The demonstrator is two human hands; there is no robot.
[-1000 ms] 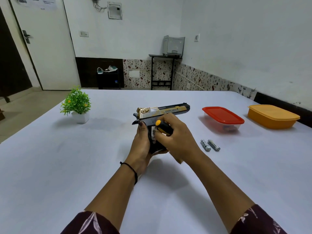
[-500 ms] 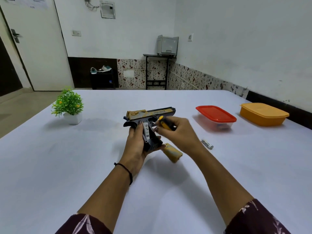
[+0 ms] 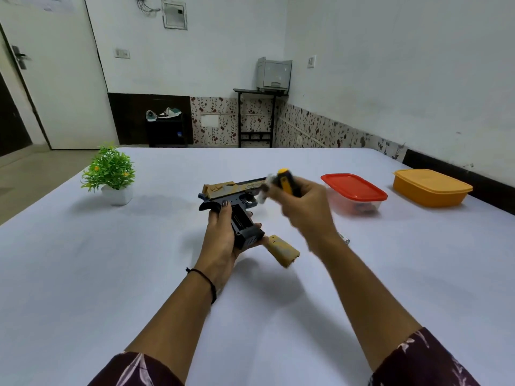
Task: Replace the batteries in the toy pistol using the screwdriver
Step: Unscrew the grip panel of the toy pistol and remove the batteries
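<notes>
Left hand [image 3: 223, 240]: wrapped round the grip of the toy pistol [image 3: 237, 196]; holds it above the table [image 3: 111, 274], barrel pointing right; the grip's dark battery bay faces up, uncovered
Right hand [image 3: 303, 207]: motion-blurred; clenched round the yellow-and-black screwdriver [image 3: 287, 181] beside the barrel; a pale thing [image 3: 264, 188] at its fingertips is too smeared to name
Grip cover [image 3: 282, 250]: tan; lies on the table just right of the pistol's butt
Battery [image 3: 345, 240]: its end shows behind the right wrist
Writing: print on the gold slide, too blurred to read
Far right: red-lidded box [image 3: 352, 188]; orange box [image 3: 430, 188]
</notes>
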